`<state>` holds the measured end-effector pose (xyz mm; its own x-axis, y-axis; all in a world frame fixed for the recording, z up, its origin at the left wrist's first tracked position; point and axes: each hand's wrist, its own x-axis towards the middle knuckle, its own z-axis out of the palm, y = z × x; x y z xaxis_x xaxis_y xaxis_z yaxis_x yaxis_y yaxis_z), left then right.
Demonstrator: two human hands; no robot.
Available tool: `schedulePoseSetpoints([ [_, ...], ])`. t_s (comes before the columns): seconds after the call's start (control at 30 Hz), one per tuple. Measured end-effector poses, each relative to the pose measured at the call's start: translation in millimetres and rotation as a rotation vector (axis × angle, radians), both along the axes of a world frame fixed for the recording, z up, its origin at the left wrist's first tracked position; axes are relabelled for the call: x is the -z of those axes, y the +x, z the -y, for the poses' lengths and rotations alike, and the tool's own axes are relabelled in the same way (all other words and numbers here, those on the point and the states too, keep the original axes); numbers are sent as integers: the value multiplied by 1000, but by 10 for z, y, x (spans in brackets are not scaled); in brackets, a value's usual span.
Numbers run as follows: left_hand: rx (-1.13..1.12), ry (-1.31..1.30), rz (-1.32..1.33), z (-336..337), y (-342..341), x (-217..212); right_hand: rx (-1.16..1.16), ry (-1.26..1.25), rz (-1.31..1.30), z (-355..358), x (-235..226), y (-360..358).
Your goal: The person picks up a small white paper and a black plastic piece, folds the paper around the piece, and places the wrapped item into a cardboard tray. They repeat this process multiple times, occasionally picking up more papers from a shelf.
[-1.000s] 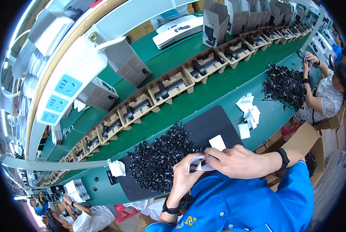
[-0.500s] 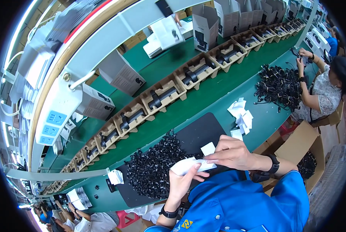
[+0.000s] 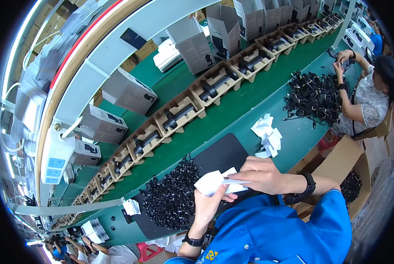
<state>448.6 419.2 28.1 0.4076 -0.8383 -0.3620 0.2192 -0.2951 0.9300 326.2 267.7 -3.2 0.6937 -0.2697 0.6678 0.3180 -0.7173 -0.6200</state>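
Observation:
My left hand (image 3: 207, 209) grips folded white paper slips (image 3: 209, 182) from below, its thumb pressed on them. My right hand (image 3: 262, 175) pinches the right edge of the same paper, its fingers curled over from above. The slips are fanned apart between both hands, in front of my blue shirt. Whether anything lies inside the folds is hidden. Just left of my hands, a heap of small black parts (image 3: 169, 198) covers much of a dark mat (image 3: 225, 152).
Loose white slips (image 3: 267, 137) lie right of the mat, and a small white stack (image 3: 131, 207) at its left. Beyond, pulp trays (image 3: 178, 115) holding black devices line a green conveyor (image 3: 197, 132), with cartons (image 3: 191, 46) behind. A co-worker (image 3: 364, 94) handles black cables (image 3: 313, 99).
The paper in my hands is spread wider. Across the conveyor, another carton stands where a hand held a white one. The trays appear shifted down-left, though my view has moved too.

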Motion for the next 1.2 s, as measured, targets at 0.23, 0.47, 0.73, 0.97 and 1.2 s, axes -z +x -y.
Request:
schedulePoseSetpoints([
  [0.23,-62,1,-286,67,75,128,126,-715,-54,165,50,-51],
  [0.47,-131,32,-260,137,93,93,66,-691,-197,186,-71,-49],
  [0.73,-111,78,-23,141,142,-23,-265,742,-592,204,16,41],
  [0.97,-169,-59,66,292,138,249,-25,572,-260,103,249,103],
  [1.2,-103,-50,399,573,257,381,41,585,-235,267,290,97],
])
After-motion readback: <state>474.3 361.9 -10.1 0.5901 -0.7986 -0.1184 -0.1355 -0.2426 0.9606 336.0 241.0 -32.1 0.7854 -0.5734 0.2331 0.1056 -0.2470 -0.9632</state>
